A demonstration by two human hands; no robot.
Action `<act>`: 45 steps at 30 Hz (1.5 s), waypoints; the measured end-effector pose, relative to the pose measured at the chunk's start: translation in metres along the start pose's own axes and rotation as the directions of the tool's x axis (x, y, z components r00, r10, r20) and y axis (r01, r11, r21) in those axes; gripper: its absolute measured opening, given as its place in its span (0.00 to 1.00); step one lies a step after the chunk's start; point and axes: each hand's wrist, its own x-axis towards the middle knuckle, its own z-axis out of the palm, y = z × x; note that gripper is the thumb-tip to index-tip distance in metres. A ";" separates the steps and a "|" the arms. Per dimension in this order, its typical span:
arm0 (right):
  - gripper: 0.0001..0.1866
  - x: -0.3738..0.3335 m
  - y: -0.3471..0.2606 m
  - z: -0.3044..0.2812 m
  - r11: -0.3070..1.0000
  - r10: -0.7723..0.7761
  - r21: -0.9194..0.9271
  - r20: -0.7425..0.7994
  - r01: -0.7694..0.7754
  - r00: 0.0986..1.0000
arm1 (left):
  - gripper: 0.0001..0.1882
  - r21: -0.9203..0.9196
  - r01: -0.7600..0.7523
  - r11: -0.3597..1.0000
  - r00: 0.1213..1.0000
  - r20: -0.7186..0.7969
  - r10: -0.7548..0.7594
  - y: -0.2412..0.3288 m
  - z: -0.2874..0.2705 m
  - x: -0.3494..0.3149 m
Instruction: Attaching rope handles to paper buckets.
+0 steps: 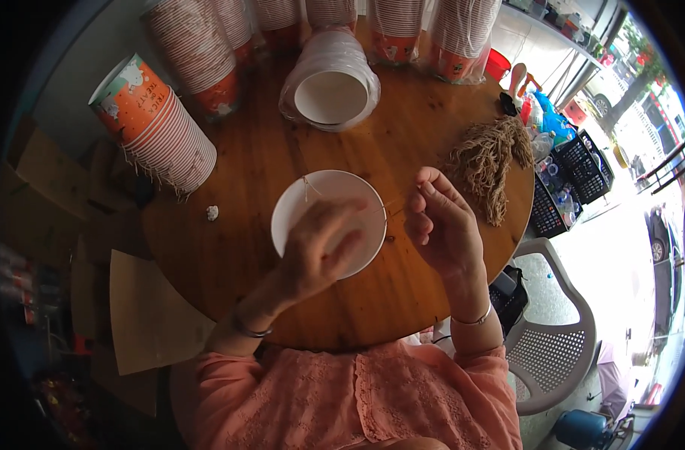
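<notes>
In front of me on the table a round white bowl [329,184] stands with its opening up, and a thin straw-coloured strand lies over its far rim. My left hand [316,244] is over the bowl, smeared by motion, so its fingers do not show clearly. To the right of the bowl my right hand [440,214] is raised, thumb and forefinger pinched together. A faint thin strand [393,210] runs between that hand and the bowl, and seems to be held in the pinch. A tangled bundle of brown twine [489,161] lies beyond my right hand.
A tilted stack of orange-and-white paper cups [159,124] stands at the left. Plastic-wrapped cup stacks [192,56] line the far edge; one wrapped stack [331,96] lies mouth toward me. A small white lump [212,213] sits on the wooden table [237,255]. A grey chair [549,345] is at the right.
</notes>
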 end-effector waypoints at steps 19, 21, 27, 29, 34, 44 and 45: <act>0.08 -0.068 0.017 -0.069 0.730 -0.392 -0.665 -0.216 0.159 0.894 | 0.07 0.196 -0.197 0.961 0.978 0.114 0.177 0.026 0.065 -0.028; 0.11 -0.075 0.023 -0.057 0.460 -0.509 -0.861 -0.057 0.215 0.859 | 0.07 0.248 -0.283 0.927 0.951 0.200 0.237 0.017 0.067 -0.032; 0.14 -0.052 0.063 -0.030 0.623 -0.139 -0.780 -0.032 0.062 0.990 | 0.05 0.310 -0.418 0.854 0.903 0.241 0.355 -0.013 0.035 -0.029; 0.14 -0.039 0.066 -0.026 0.592 -0.065 -0.806 -0.021 0.022 0.998 | 0.06 0.332 -0.362 0.871 0.925 0.244 0.292 -0.022 0.026 -0.035; 0.14 0.012 0.067 -0.026 0.578 0.215 -0.809 0.026 -0.105 0.976 | 0.08 0.306 -0.212 0.928 0.976 0.017 0.217 -0.053 0.015 -0.039; 0.06 0.046 0.088 -0.031 0.436 0.136 -0.898 0.004 -0.056 0.991 | 0.06 -0.190 0.271 0.944 0.932 -0.193 -0.307 -0.072 0.007 -0.053; 0.04 0.045 0.091 -0.033 0.503 0.086 -0.863 0.001 -0.042 0.996 | 0.06 -0.185 0.290 0.939 0.926 -0.193 -0.324 -0.069 0.002 -0.055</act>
